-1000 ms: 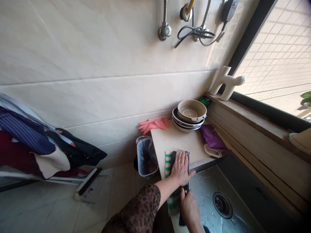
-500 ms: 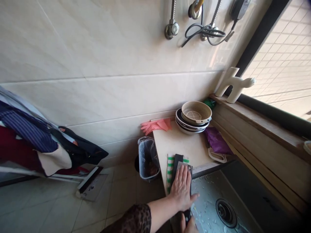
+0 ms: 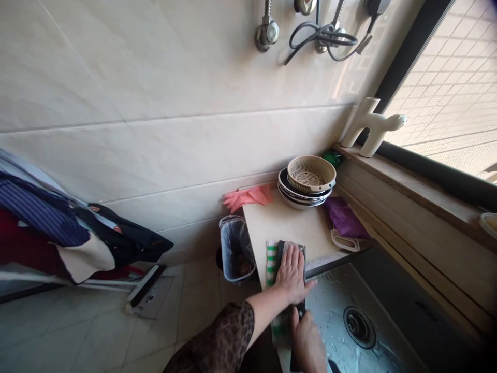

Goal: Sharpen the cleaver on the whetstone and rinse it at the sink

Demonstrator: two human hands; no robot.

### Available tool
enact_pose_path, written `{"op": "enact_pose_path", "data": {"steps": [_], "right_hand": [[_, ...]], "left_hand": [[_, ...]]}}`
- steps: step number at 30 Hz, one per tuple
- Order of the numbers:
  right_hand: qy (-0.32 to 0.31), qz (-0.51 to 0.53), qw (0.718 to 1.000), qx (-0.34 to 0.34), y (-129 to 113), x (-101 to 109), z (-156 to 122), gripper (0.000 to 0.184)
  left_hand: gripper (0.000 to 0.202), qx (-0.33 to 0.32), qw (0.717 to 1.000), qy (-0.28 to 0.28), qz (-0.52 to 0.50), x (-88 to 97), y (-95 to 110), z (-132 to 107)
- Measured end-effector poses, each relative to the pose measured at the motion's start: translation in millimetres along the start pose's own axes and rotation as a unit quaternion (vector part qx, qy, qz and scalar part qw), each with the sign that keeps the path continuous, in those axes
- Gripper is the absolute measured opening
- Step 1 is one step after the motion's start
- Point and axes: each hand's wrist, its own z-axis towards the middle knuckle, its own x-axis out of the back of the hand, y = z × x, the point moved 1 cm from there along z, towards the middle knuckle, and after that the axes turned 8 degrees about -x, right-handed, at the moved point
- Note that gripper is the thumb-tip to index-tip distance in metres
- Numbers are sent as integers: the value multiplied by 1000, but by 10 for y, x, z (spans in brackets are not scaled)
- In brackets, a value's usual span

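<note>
My left hand lies flat on the broad blade of a kitchen knife, fingers stretched out and pressing on it. The dark handle of the knife is in my right hand, closed around it below the left. Under the blade is a long dark block, like a sharpening stone, partly covered by the knife and my hands. Beneath that, a green-and-white striped cloth is spread along the counter's edge beside the sink.
To the right is a wet metal sink with a drain. Stacked bowls with a beige colander, a purple bag and pink gloves lie on the counter. A lined bin stands at the left.
The knife and both hands have slid away from me along the dark block, and more of my right hand shows. The view has also shifted slightly.
</note>
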Motion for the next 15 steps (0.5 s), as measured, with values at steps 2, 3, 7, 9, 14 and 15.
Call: {"op": "enact_pose_path", "data": {"steps": [2,3,7,9,14,15], "right_hand": [[-14,0,1000,5,-85,119,32,39],[-15,0,1000,8,-93,131,25,39],[-26,-4,999,-26,56,-55,-69,34],[-26,-9,999,-33,79,-73,-48,35],[0,3,1000,6,-31,96,43,36],[0,9,1000,2,-4,64,11,33]], "left_hand": [[91,17,1000,-4,-1,38,-24,102],[90,15,1000,-3,0,44,-22,103],[87,-37,999,10,15,-5,50,-103],[87,-37,999,3,18,-10,59,-94],[83,22,1000,-18,9,58,17,112],[82,15,1000,-16,9,51,30,67]]}}
